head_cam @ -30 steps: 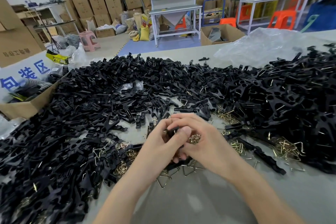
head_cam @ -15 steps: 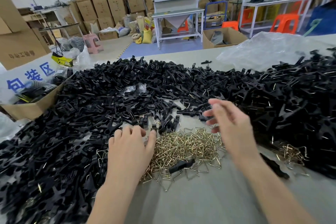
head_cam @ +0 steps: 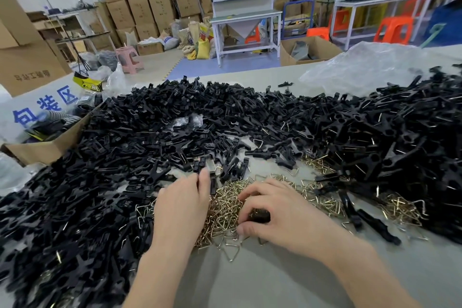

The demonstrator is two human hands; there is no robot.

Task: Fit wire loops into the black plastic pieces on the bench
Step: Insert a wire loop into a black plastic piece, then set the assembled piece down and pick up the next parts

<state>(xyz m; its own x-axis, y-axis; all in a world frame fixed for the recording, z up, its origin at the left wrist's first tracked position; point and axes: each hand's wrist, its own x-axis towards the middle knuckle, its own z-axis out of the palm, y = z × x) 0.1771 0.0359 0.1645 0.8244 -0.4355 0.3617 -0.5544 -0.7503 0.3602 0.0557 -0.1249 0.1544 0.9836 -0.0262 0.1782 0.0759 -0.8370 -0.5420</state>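
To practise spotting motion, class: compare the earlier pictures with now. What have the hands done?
The hands, first clasped together, parted. The right hand lifted rightward, then dropped, fingers curling into the wire loops. The left hand slid to the edge of the black pieces. The piles stayed put.

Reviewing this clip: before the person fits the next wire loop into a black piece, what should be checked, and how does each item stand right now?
1. Loop supply in reach: ok. The wire loops lie heaped under the right hand.
2. One loop alone in the right hand's grip: cannot tell. The hand curls into the heap and hides what it holds.
3. A plastic part held by the left hand: cannot tell. It reaches the edge of the black pieces, and its grip is hidden.
4. Supply of black pieces: ok. They are piled left, ahead and right.
5. Bare bench to work over: ok, just nearer than the hands.
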